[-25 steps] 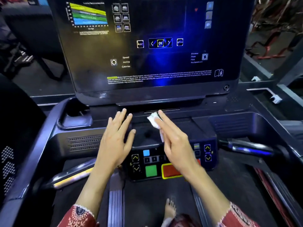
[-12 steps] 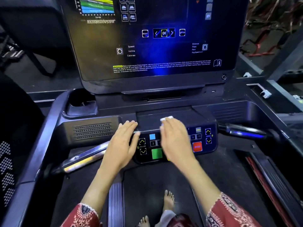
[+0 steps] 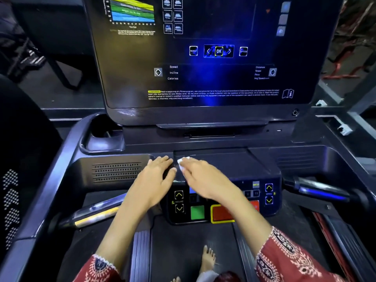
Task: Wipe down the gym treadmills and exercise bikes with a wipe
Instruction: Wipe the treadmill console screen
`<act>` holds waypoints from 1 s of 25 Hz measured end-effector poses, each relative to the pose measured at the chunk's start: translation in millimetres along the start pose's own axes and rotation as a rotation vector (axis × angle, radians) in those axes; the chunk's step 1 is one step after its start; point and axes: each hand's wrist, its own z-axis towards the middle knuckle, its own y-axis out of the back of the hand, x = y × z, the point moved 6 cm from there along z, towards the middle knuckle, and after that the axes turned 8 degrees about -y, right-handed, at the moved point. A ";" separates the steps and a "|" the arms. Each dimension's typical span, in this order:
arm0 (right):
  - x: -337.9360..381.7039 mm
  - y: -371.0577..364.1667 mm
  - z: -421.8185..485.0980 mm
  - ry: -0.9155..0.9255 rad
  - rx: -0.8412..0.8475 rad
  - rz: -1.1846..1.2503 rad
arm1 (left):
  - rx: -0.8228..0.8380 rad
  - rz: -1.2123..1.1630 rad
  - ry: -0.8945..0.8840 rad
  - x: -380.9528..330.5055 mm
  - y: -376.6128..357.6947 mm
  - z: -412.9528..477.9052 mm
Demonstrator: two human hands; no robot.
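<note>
Head view looks down on a treadmill console [image 3: 262,171] with 2 bare hands laid on its flat top. The right hand [image 3: 205,178] presses a small white wipe [image 3: 182,162] against the left part of that dark shelf. Its fingers [image 3: 193,166] lie straight and close together over the cloth, so only a crumpled corner shows past the tips; motion blur hides finer detail. The left hand [image 3: 156,177] rests just beside it, fingers straight and slightly spread, touching the console edge and holding nothing.

I judge the step in hand to be wiping the console top of this 1 treadmill, with the keypad face, the grips and the screen probably yet to be done. The next move likely calls for flat, even pressure drawn sideways across the shelf. It should stay light over the keys so none gets pushed by accident.

The shelf is smooth, matte black plastic with bevelled edges. Below it the keypad slopes toward the person, carrying a square green button [image 3: 197,212], a red button [image 3: 221,213] framed in yellow, and arrow keys. A perforated speaker grille [image 3: 117,171] sits to the left, a deep rounded cup holder [image 3: 101,137] behind it. Glossy metal grips [image 3: 95,214] jut out at both sides. The big display [image 3: 203,68] is shiny glass that throws back blue light. A bare foot [image 3: 208,259] stands on the dull rubber belt [image 3: 179,241].
</note>
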 end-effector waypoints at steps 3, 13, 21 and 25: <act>-24.3 1.4 27.5 -0.063 0.075 -0.045 | 0.108 0.056 0.043 -0.6 -3.3 14.0; -108.6 42.3 7.0 -0.226 0.064 -0.239 | 0.430 0.160 0.124 -38.2 -34.3 49.2; -102.3 52.1 -35.5 -0.122 -0.041 -0.081 | 0.480 0.138 0.071 -67.4 -61.3 65.2; -110.3 51.4 -43.8 -0.081 -0.195 -0.055 | 0.420 0.100 0.037 -69.9 -57.3 64.3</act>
